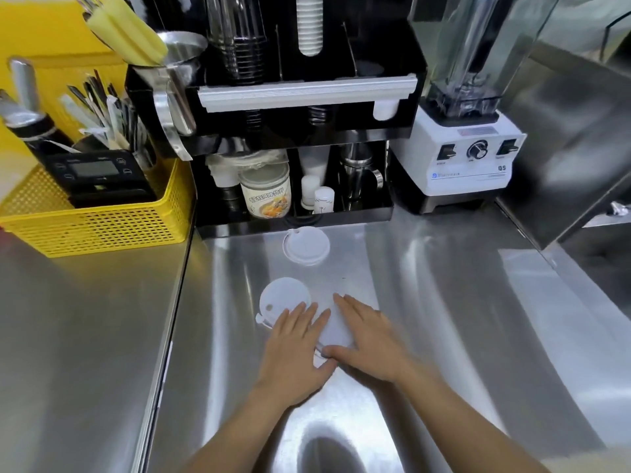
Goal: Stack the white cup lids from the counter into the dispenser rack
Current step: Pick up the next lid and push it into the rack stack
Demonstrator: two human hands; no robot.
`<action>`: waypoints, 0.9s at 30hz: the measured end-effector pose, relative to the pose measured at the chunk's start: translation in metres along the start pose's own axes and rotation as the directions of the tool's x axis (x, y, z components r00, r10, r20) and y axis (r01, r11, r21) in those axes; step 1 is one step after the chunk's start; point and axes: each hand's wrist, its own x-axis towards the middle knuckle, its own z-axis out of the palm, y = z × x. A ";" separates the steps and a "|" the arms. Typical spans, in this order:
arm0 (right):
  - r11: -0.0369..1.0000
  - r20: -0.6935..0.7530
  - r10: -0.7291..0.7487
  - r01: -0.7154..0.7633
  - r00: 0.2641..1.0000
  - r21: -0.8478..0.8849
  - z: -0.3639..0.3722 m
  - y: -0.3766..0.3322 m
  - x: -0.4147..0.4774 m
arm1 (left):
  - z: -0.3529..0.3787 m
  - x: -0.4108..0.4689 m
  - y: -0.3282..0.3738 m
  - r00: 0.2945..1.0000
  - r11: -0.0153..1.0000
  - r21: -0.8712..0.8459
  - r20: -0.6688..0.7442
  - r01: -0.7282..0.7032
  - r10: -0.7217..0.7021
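**Both hands flat on the nearest lid, two more lids lying beyond**

Three white lids lay on the steel counter (444,285). The nearest lid (336,327) sat directly under the two hands, between them, and only a pale strip of it showed. The left hand (295,346) lay palm down with fingers spread; its fingertips reached forward onto the rim of the middle lid (283,300), which lay just ahead and to the left. The right hand (367,336) was also flat and open, with its thumb curled in against the near rim of the nearest lid. Neither hand had closed around anything; both merely pressed or rested on the lids, and motion blur made the exact contact hard to tell.

The far lid (306,245) lay further ahead, close to the counter's back edge, just in front of the black dispenser rack (307,93). From the hands, the rack stood straight ahead and higher, so any lid gathered here would probably have had to travel forward and up. The left hand was nearer the middle lid; both were about equally far from the far one. Being round, the lids had no long axis to speak of.

For writing, the white blender base (461,158) at the rack's right carried "QS" and a small blue logo too blurred to read. A jar (266,192) in the rack's lower shelf bore Chinese characters, not legible.
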 end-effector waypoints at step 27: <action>0.927 -0.704 0.056 0.224 0.708 0.299 -0.120 -0.053 0.028 | -0.136 0.098 0.046 0.954 0.091 -0.995 -0.053 -0.027 -0.296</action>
